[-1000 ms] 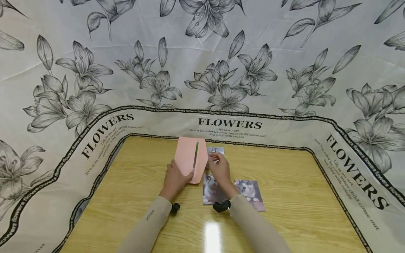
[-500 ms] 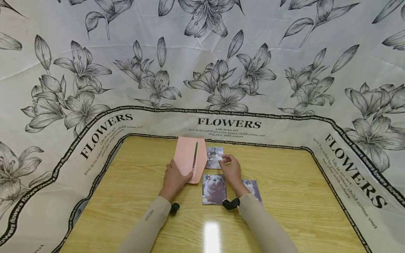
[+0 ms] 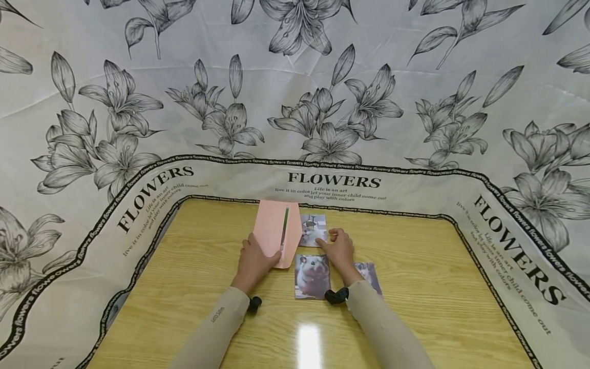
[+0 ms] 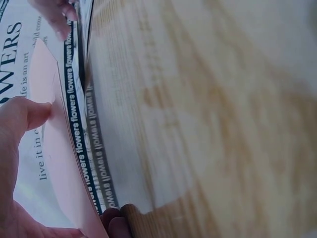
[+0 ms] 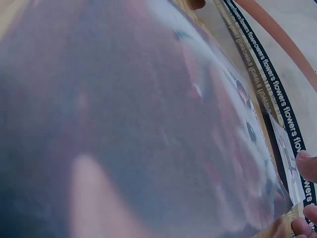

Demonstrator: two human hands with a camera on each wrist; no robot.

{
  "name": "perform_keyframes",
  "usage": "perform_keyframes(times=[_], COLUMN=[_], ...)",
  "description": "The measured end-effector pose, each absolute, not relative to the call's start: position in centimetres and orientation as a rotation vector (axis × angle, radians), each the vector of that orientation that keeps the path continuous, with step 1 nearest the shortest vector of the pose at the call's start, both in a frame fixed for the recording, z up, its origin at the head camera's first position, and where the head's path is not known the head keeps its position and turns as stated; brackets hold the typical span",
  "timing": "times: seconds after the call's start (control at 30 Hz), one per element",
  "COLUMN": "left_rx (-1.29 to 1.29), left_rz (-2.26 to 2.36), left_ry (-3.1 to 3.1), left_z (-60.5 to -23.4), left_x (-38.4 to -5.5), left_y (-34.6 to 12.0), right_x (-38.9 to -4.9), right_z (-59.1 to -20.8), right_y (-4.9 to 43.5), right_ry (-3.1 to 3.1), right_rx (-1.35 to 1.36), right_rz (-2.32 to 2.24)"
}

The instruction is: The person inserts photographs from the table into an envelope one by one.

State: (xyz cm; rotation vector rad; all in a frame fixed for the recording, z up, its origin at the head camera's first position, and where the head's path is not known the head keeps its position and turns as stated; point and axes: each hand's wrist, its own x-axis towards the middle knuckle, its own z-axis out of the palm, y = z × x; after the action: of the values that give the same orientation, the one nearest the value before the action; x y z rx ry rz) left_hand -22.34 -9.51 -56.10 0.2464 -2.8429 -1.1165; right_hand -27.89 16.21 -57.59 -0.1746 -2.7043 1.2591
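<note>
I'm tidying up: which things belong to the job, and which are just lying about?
Likely the job: pink paper, in the left hand; far card, at the right hand; perhaps the hamster card and the half-hidden card.
Likely just surroundings: flowered cloth; wooden table.

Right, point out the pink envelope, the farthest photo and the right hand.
Pink envelope [image 3: 271, 227]: head view, on its bare pink face, near the middle.
Farthest photo [image 3: 311, 231]: head view, on the middle of its printed side.
Right hand [image 3: 340, 251]: head view, on the back of the hand.
</note>
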Motion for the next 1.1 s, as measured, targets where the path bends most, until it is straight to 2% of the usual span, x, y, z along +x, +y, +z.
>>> perform_keyframes(times=[1.1], left_rx=[0.258], left_rz=[-1.126], left_ry=[-2.839], left_z=[-55.85], left_x=[-21.96], left_y=[-9.38], right_x=[-27.73], right_z=[-57.29], right_y=[15.60], right_ry=[-2.873], right_rx=[-0.221], right_rz=[1.110])
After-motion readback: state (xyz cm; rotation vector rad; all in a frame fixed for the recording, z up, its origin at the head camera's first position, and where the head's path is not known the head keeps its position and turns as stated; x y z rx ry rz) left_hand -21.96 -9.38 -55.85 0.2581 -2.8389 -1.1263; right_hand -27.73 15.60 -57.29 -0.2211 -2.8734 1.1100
